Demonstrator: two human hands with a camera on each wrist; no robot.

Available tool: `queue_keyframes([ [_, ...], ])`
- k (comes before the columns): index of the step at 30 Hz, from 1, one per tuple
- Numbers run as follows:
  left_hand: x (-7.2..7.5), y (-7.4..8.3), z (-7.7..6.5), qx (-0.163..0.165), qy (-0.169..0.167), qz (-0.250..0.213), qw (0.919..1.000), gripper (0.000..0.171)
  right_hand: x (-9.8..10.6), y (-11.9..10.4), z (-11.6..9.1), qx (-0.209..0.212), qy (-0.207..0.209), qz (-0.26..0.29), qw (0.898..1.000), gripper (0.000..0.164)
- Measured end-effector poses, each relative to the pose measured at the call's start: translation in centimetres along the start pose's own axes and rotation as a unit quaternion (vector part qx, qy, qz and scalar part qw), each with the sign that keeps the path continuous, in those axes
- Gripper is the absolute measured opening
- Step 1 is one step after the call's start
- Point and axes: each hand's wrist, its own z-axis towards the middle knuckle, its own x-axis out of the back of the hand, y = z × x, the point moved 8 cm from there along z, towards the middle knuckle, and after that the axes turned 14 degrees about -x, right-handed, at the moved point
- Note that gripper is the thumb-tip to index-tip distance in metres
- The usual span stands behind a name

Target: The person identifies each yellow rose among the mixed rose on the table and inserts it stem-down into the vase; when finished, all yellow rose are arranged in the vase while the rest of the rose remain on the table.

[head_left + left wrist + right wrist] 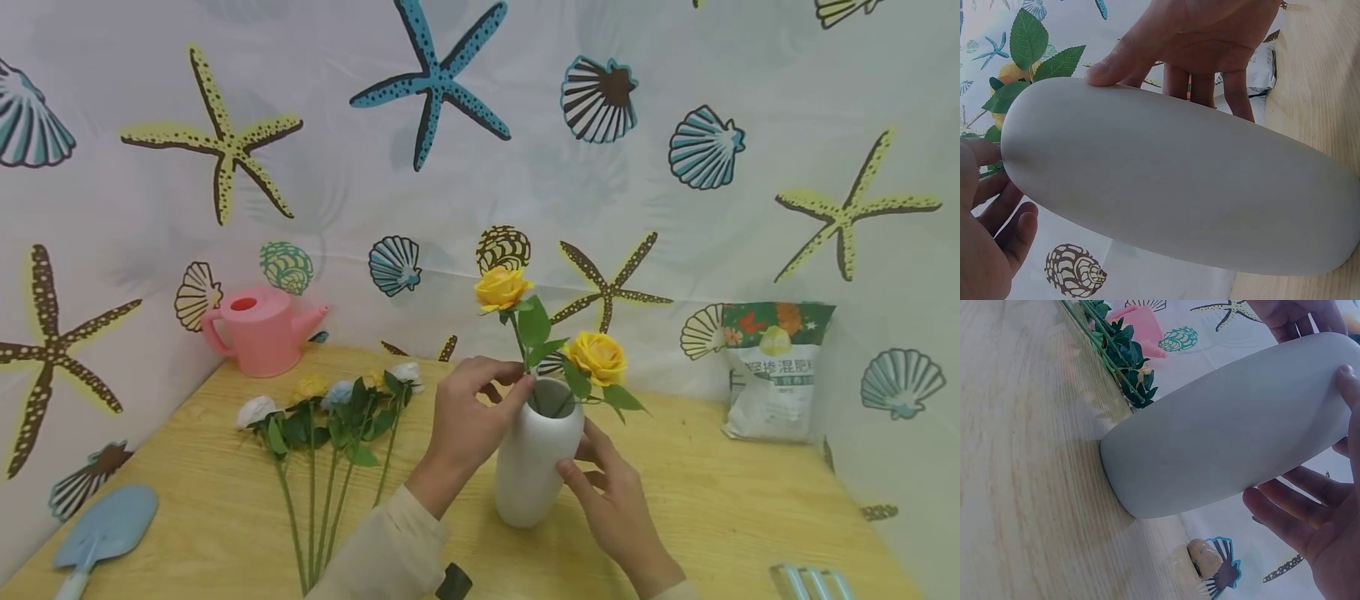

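A white vase [536, 467] stands on the wooden table with two yellow roses in its mouth. My left hand [474, 417] is at the rim, thumb and forefinger pinching the stem of the taller yellow rose [502, 289]. The other yellow rose [596, 358] leans right over the rim. Low on the vase's right side, my right hand [617, 508] grips it, thumb in front and fingers behind. In the right wrist view, the vase [1222, 431] has its base on the table, and fingers of the right hand [1316, 525] lie along its wall.
Left of the vase lie several artificial flowers [337, 425], white, yellow and blue. A pink watering can [266, 333] stands behind them. A light-blue trowel [112, 525] is at front left. Right are a fertilizer bag [776, 375] and a pronged light-blue tool [813, 581].
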Motion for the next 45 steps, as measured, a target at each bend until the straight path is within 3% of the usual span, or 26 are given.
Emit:
queue_keyframes([
  [7,-0.2,0.2,0.0,0.004,-0.011,0.000,0.9999,0.012,-0.1,0.2,0.0,-0.009,-0.007,0.002,1.000,0.054],
  [19,-0.7,0.6,0.0,-0.018,-0.016,-0.003,0.9997,0.006,-0.2,0.2,0.1,-0.009,-0.008,0.010,1.000,0.055],
  [30,-1.3,0.9,-0.3,-0.035,-0.056,-0.009,0.9978,0.006,-0.1,0.0,0.0,-0.004,-0.011,0.007,1.000,0.055],
  [38,-0.5,0.7,-0.7,-0.042,-0.042,-0.016,0.9981,0.004,-0.1,-0.1,-0.1,-0.004,-0.007,0.002,1.000,0.054],
  [45,1.7,0.1,-1.5,-0.047,-0.018,-0.014,0.9987,0.005,-0.2,-0.1,-0.1,0.002,-0.007,0.002,1.000,0.055],
])
